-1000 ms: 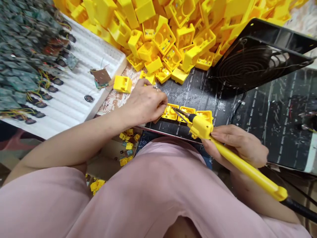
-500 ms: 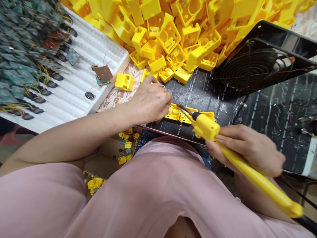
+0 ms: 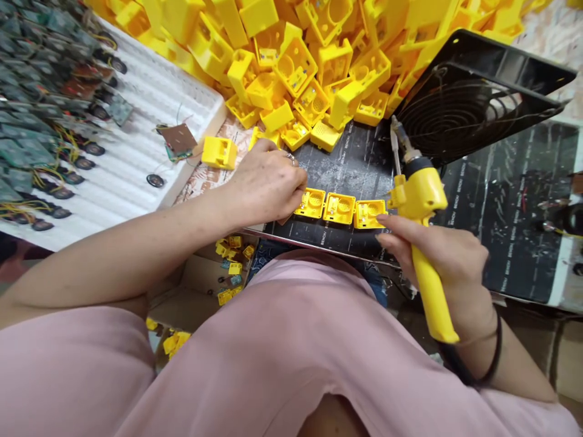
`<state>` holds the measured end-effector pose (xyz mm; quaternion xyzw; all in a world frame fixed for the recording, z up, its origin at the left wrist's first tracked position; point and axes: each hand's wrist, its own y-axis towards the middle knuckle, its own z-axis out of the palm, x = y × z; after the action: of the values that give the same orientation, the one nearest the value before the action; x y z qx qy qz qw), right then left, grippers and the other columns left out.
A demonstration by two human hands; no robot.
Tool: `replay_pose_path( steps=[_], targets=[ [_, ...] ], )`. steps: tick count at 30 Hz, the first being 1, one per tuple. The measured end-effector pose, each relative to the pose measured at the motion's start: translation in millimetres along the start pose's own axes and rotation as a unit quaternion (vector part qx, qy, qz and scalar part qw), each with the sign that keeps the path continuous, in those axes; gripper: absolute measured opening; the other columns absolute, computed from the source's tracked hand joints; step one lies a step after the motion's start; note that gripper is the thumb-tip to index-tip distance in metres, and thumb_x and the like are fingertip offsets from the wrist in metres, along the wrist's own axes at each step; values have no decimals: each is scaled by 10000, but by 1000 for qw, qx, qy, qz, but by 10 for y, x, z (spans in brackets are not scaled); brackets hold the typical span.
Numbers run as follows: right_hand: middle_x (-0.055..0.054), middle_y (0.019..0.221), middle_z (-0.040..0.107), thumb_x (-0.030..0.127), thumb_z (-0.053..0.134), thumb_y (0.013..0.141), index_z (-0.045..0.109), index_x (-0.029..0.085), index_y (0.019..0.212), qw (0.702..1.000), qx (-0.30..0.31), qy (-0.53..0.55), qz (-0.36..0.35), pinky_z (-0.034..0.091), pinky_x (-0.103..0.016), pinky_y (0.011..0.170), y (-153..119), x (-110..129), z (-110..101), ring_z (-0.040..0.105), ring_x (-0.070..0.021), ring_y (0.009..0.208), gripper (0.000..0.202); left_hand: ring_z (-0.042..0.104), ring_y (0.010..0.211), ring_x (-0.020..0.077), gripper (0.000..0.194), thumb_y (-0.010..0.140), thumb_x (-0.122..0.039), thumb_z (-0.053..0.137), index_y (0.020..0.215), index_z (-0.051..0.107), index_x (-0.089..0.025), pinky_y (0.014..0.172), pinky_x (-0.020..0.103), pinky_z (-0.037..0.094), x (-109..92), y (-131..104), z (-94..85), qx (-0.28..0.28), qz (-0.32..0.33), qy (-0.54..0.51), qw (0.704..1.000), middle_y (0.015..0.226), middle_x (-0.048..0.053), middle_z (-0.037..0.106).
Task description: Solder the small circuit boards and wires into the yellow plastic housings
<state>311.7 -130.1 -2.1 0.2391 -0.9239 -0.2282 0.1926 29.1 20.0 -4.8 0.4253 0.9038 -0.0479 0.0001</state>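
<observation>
My right hand (image 3: 449, 258) is wrapped round the yellow handle of a soldering gun (image 3: 423, 194), whose metal tip points up and away toward the fan. The outstretched index finger of that hand reaches the rightmost of three small open yellow housings (image 3: 370, 214) standing in a row. The middle housing (image 3: 339, 208) and the left one (image 3: 311, 203) show round speaker grilles inside. At the row's left end my left hand (image 3: 273, 182) is closed, its fingers curled downward. Its fingertips are hidden, and a brown edge (image 3: 285, 220) shows beneath it.
A big heap of yellow housings (image 3: 291, 60) covers the back. At the right stands a black fan (image 3: 473, 103). On the left, a white foam tray (image 3: 136, 200) holds many circuit boards with wired speakers. One loose yellow housing (image 3: 219, 152) lies beside the tray.
My right hand has swung the soldering gun away from the housings, its tip now pointing up toward the fan. All three housings are uncovered. My left hand keeps its place at the row's left end.
</observation>
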Motion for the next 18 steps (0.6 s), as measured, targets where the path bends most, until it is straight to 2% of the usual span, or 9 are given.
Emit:
replay_pose_path(
  steps=[2, 5, 7, 10, 12, 14, 16, 18],
  targets=[
    [23, 817, 783, 247, 717, 1132, 762, 267, 1233, 1000, 16, -2, -23, 543, -261, 656, 31, -126, 97, 766, -159, 703, 112, 803, 973, 278, 288, 980, -267, 544, 870, 806, -221, 1068, 493, 554, -11, 15, -24, 17, -4, -3, 1000, 833, 36, 786],
    [-67, 1074, 842, 372, 768, 1099, 716, 241, 1318, 997, 43, 33, -47, 661, -402, 976, 4, -310, 282, 832, -279, 1060, 260, 808, 1061, 314, 299, 990, -260, 542, 918, 830, -222, 1089, 510, 552, 2, 32, -63, 35, -6, -16, 999, 900, 54, 817],
    [-78, 1107, 840, 391, 752, 1107, 695, 241, 1348, 996, 51, 53, -45, 659, -474, 1068, -29, -385, 381, 822, -295, 1103, 290, 804, 1116, 324, 305, 1014, -272, 545, 943, 839, -230, 1117, 518, 552, 32, 21, -84, 31, 3, -32, 999, 953, 58, 833],
    [-65, 1177, 841, 344, 732, 1118, 680, 272, 1371, 997, 48, 54, -34, 684, -445, 1009, -78, -430, 416, 823, -276, 1093, 268, 793, 1205, 333, 302, 1084, -347, 571, 1075, 852, -236, 1185, 536, 536, 53, -56, -92, -2, 20, -59, 998, 1162, 80, 865],
    [-69, 1205, 839, 365, 759, 1104, 672, 272, 1407, 998, 45, 39, -28, 693, -406, 928, -113, -439, 379, 825, -270, 1045, 329, 763, 1313, 358, 371, 1121, -438, 605, 1325, 817, -212, 1231, 558, 520, 2, -135, -62, -40, 39, -69, 996, 1398, 130, 830],
    [-68, 1168, 838, 398, 776, 1094, 678, 265, 1431, 999, 32, 23, -23, 682, -369, 847, -145, -441, 351, 815, -254, 937, 375, 714, 1425, 386, 552, 1120, -485, 661, 1559, 695, -152, 1237, 557, 527, -105, -197, 16, -71, 77, -64, 992, 1576, 199, 742],
    [-54, 1129, 837, 401, 780, 1092, 686, 275, 1445, 1000, 10, 20, -22, 661, -337, 781, -158, -430, 381, 800, -234, 849, 387, 708, 1453, 368, 592, 1124, -392, 688, 1637, 622, -105, 1176, 494, 565, -221, -211, 136, -75, 120, -52, 989, 1611, 226, 714],
    [-41, 1079, 833, 419, 787, 1089, 678, 264, 1469, 999, -9, 16, -28, 636, -324, 711, -141, -388, 475, 774, -219, 759, 425, 773, 1340, 289, 503, 1125, -217, 646, 1620, 645, -125, 1062, 408, 592, -284, -193, 252, -68, 137, -47, 987, 1530, 181, 777]
  ],
)
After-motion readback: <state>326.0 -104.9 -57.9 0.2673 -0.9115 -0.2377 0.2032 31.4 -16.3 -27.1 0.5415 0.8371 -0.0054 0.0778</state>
